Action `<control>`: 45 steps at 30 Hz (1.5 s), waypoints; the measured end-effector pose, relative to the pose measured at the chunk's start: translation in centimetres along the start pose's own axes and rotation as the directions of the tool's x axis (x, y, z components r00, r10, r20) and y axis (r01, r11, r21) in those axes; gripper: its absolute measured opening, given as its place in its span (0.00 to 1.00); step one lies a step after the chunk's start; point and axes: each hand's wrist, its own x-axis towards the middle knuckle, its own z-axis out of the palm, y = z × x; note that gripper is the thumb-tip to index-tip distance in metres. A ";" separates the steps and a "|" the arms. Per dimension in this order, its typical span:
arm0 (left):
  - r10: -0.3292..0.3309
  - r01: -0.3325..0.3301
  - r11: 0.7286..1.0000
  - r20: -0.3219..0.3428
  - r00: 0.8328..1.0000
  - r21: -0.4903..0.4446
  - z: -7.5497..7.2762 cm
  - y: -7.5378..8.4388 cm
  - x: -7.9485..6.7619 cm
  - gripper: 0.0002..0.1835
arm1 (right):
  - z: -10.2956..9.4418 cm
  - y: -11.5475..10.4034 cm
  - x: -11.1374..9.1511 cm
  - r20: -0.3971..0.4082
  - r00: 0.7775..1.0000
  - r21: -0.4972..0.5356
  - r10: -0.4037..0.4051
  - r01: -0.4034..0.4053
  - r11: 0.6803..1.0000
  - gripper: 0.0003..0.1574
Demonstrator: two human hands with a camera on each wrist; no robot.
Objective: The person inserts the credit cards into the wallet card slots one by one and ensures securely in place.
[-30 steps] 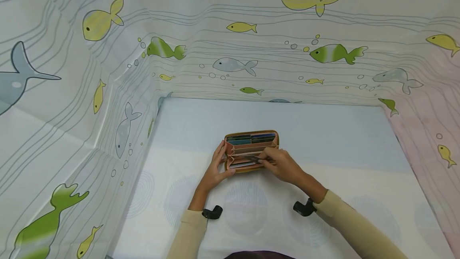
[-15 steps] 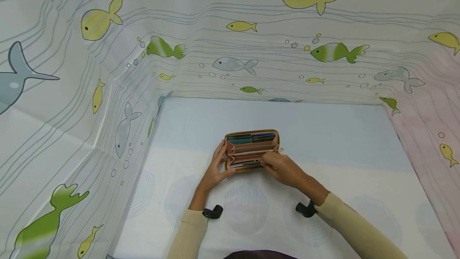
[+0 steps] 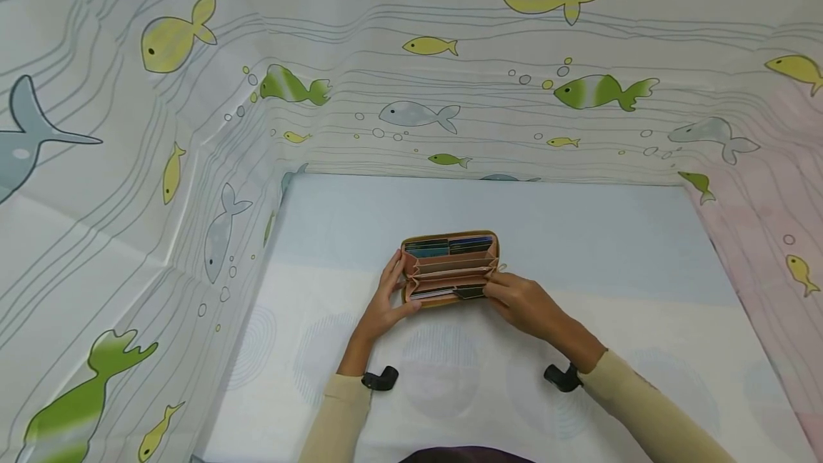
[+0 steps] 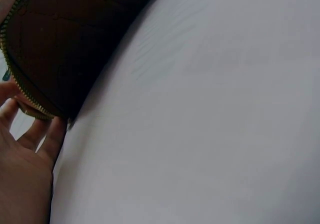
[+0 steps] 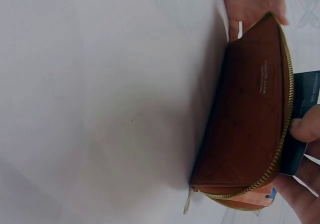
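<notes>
A brown zip-around wallet stands unzipped and spread open on the table, its pink-tan dividers facing up. My left hand grips its left end, thumb at the near side and fingers along the end. In the near card slots sits a dark card, partly sticking out above the edge. My right hand pinches that card at its right end; the right wrist view shows the thumb on the dark card beyond the gold zip. Several more cards fill the far slots.
A pale cloth with faint circle prints covers the table. Fish-patterned sheeting rises behind it and on both sides. A zip pull hangs at the wallet's right end. Black wrist cameras sit on both wrists.
My right hand has pushed the dark card down into the near slot and shifted right toward the wallet's end. The left hand keeps its hold in the same place.
</notes>
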 end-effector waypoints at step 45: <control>0.023 -0.023 1.000 -0.009 1.000 -0.005 -0.1 -0.5 0.1 0.50 | -1.8 -1.0 1.5 0.263 0.944 0.055 0.199 -0.221 0.974 0.12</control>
